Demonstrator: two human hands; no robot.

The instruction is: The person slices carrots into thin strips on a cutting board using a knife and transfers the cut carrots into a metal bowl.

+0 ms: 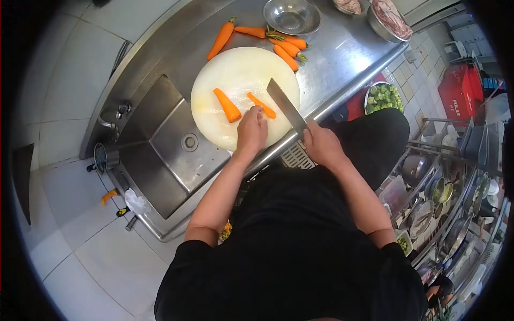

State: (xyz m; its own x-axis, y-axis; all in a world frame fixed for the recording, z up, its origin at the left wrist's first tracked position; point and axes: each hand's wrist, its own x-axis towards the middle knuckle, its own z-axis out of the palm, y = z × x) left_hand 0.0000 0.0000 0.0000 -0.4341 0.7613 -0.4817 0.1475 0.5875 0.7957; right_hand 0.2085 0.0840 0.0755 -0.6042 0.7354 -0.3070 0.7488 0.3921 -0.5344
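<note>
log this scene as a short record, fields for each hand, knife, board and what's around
left hand: at the thinner carrot piece, contact unclear
right hand: holds the knife by its handle
knife: blade slanting over the board's right side
cutting board: bears the thinner piece and a thicker carrot piece
beyond board: whole carrots, metal bowl
left of board: steel sink

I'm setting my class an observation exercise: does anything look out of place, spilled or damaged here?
Nothing looks plainly spilled or damaged. Slightly odd: the round cutting board seems to jut over the edge of the sink instead of sitting wholly on the counter.
</note>
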